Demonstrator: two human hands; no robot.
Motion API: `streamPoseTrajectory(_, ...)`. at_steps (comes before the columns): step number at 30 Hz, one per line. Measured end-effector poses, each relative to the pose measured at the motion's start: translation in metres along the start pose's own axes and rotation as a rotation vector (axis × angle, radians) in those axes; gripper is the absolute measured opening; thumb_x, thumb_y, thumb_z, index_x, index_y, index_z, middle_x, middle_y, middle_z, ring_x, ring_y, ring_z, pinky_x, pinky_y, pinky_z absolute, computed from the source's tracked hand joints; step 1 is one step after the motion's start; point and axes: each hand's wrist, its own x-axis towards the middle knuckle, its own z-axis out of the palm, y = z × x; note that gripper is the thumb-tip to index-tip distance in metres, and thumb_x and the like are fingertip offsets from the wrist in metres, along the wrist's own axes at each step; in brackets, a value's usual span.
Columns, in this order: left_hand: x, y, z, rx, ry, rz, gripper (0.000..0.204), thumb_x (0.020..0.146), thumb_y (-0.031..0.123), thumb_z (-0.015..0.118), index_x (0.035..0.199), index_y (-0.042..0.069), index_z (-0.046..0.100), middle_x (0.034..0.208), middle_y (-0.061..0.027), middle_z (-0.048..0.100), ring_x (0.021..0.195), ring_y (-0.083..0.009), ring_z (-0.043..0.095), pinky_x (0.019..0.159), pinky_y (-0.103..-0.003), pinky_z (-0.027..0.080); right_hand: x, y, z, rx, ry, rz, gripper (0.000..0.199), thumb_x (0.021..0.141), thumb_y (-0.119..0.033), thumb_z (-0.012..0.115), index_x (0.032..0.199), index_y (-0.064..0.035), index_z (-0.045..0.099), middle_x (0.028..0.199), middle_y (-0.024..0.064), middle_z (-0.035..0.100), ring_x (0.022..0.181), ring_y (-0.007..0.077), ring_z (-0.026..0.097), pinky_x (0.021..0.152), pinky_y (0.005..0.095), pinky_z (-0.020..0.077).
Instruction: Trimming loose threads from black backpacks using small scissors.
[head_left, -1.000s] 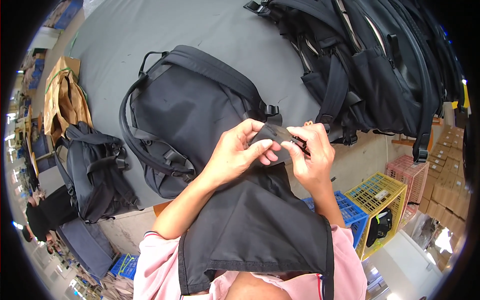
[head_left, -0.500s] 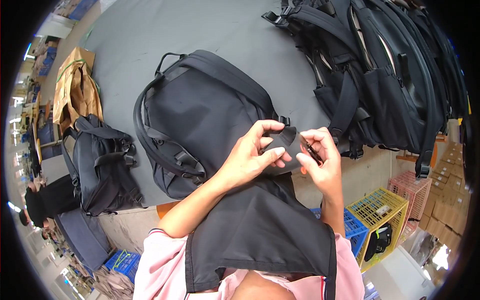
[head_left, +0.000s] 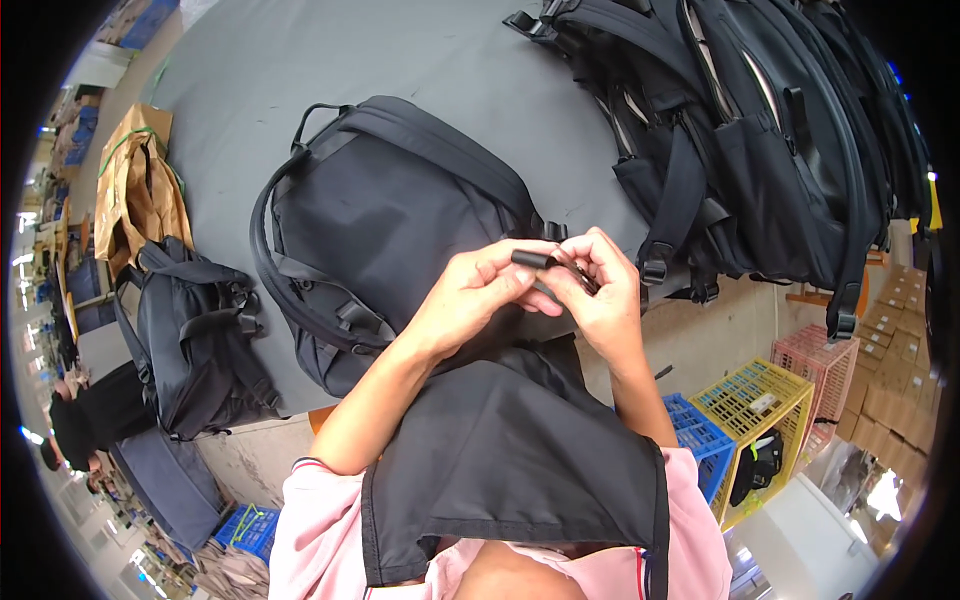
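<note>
Left hand (head_left: 475, 288) is pinching black strap (head_left: 532, 259) beside right edge of backpack (head_left: 385, 215); right hand (head_left: 603, 290) is gripping small dark piece (head_left: 584, 277), kind unclear. Neat work is likely needing strap flat, fingertips steady.

Left hand (head_left: 492, 285), right hand (head_left: 602, 280) close together, both pinching; forearms (head_left: 372, 418) angled inward.
</note>
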Motion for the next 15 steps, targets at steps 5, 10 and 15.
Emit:
streamPoseTrajectory(5,0.009,0.001,0.004,0.298,0.170,-0.094,0.030,0.095,0.025,0.050,0.091,-0.002,0.062,0.063,-0.0026,0.061,0.057,-0.0104,0.056,0.059,-0.023,0.047,0.000,0.003,0.003,0.122,0.033,0.176,0.022,0.084,-0.009,0.064,0.067,-0.0041,0.051,0.063,-0.0076,0.041,0.055,0.0012,0.031,0.049,0.0186,0.0242)
streamPoseTrajectory(10,0.009,-0.014,0.007,0.441,0.190,0.159,0.020,0.087,0.019,0.061,0.092,0.000,0.063,0.093,-0.0058,0.059,0.082,-0.0094,0.054,0.074,-0.024,0.044,0.002,-0.003,0.006,0.563,0.097,0.389,0.016,0.086,-0.011,0.063,0.072,-0.0052,0.057,0.060,-0.0078,0.045,0.052,-0.0004,0.036,0.046,0.0172,0.0267)
streamPoseTrajectory(15,0.006,-0.020,0.010,0.484,0.174,0.210,0.016,0.086,0.015,0.062,0.092,-0.001,0.061,0.091,-0.0055,0.060,0.085,-0.0084,0.054,0.074,-0.025,0.044,0.001,0.002,0.005,0.703,0.138,0.418,0.011,0.085,-0.010,0.062,0.078,-0.0066,0.055,0.060,-0.0073,0.044,0.043,-0.0003,0.030,0.041,0.0174,0.0211)
